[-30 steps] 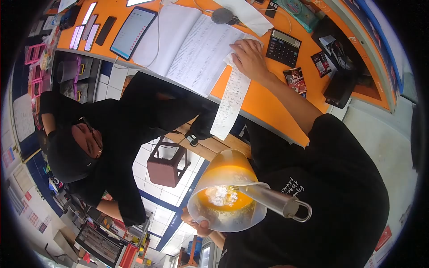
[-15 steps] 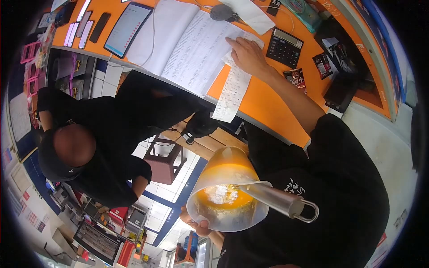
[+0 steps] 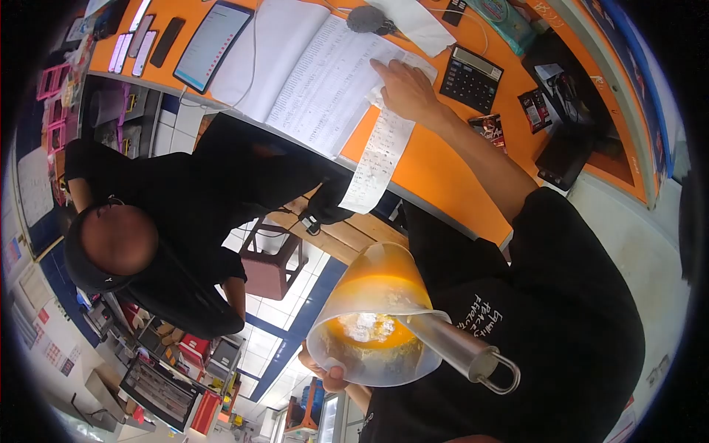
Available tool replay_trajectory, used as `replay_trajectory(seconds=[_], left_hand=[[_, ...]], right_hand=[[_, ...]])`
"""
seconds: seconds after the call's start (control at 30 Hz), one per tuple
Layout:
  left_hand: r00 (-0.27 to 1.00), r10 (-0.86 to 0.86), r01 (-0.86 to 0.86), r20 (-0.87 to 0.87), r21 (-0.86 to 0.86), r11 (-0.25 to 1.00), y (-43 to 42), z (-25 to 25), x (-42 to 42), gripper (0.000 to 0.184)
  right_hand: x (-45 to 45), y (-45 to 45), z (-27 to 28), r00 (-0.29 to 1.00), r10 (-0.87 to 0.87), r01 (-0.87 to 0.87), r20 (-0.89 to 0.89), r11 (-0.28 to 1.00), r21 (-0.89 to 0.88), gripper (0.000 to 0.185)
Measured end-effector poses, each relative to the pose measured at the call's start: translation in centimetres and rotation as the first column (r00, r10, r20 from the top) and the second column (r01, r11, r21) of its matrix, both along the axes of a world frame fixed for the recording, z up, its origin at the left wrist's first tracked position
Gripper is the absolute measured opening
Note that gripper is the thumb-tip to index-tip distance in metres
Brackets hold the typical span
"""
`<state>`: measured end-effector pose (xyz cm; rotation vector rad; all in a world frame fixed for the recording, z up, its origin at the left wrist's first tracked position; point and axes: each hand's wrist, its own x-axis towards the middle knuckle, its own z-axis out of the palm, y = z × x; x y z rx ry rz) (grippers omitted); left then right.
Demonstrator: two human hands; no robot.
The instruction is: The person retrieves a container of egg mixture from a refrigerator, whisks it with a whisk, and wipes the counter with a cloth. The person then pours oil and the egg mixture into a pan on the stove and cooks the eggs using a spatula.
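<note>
Within the left grip (image 3: 334, 376), thumb and fingers pinch the rim of a translucent plastic pitcher (image 3: 413, 362); should the thumb slip, or the leaning whisk (image 3: 473, 358) drag that mouth lower, the yellow mixture (image 3: 406, 336) could slop out. The pitcher tilts between that grip and the black shirt (image 3: 561, 317). At the right grip (image 3: 406, 90), a forefinger extends onto the ledger (image 3: 317, 96), the others loosely bent.

Right hand (image 3: 406, 90): fingers spread a second ago; now index out toward ten o'clock over the page (image 3: 325, 96), other fingers curled. Strip (image 3: 380, 159): hanging end swung toward seven since half a second back. Handle (image 3: 478, 360): dipped toward four. Other person's forearm (image 3: 235, 297): shifted toward one, near the stool (image 3: 267, 275); head (image 3: 114, 247) turned.
</note>
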<state>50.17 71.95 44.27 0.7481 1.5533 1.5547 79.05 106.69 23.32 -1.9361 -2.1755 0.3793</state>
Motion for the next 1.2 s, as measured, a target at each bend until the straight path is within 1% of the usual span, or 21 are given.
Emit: replay_trajectory(seconds=[0.07,0.2,0.3,0.37,0.47,1.2], left_hand=[[1.0,-0.005,0.005,0.004,0.002,1.0,0.1,0.0,0.2,0.059],[1.0,-0.005,0.005,0.01,0.003,1.0,0.0,0.0,0.6,0.059],[1.0,-0.004,0.004,0.012,0.008,1.0,-0.3,-0.3,0.9,0.059],[1.0,-0.01,0.01,0.016,0.004,1.0,-0.1,-0.3,1.0,0.059],[1.0,-0.006,0.005,0.022,0.002,1.0,-0.2,-0.5,1.3,0.059],[0.998,-0.019,0.018,0.058,0.019,1.0,-0.1,-1.0,2.4,0.057]], right_hand=[[0.3,0.2,0.3,0.999,0.031,-0.032,-0.028,0.998,-0.049,0.055],[0.4,-0.4,0.2,0.999,0.021,-0.022,-0.032,0.999,-0.03,0.055],[0.3,-0.9,0.4,0.999,0.035,-0.037,-0.038,0.997,-0.065,0.055],[0.2,-1.0,0.4,0.999,0.036,-0.035,0.007,0.996,-0.079,0.054],[0.1,-0.9,0.6,0.999,0.034,-0.034,0.0,0.995,-0.096,0.052],[0.4,-0.9,-0.4,0.998,0.06,-0.058,0.03,0.997,-0.057,0.053]])
